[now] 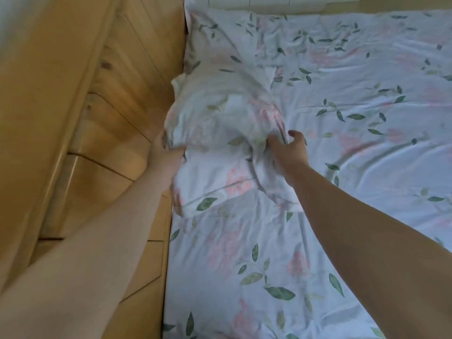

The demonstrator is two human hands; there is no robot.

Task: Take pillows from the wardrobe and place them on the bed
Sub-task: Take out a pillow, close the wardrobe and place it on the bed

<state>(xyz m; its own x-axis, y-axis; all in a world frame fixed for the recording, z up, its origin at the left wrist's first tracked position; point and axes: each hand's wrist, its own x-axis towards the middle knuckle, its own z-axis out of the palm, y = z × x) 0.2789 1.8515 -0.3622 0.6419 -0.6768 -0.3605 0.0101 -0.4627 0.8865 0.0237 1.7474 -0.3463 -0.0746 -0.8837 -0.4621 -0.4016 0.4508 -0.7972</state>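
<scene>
A soft pillow (220, 123) in a white case with pink flowers and green leaves lies on the bed (354, 167), close to its left edge. My left hand (163, 155) grips the pillow's left side, fingers tucked under the fabric. My right hand (288, 150) is clenched on a bunch of the pillow's cover at its right side. A second pillow (220, 37) in the same print lies farther up the bed, near the wooden headboard. The bed sheet has the same floral pattern.
A light wooden headboard or panel (110, 106) with slanted boards runs along the left of the bed. A pale wall or white furniture (256, 1) borders the far top edge. The sheet to the right is wrinkled.
</scene>
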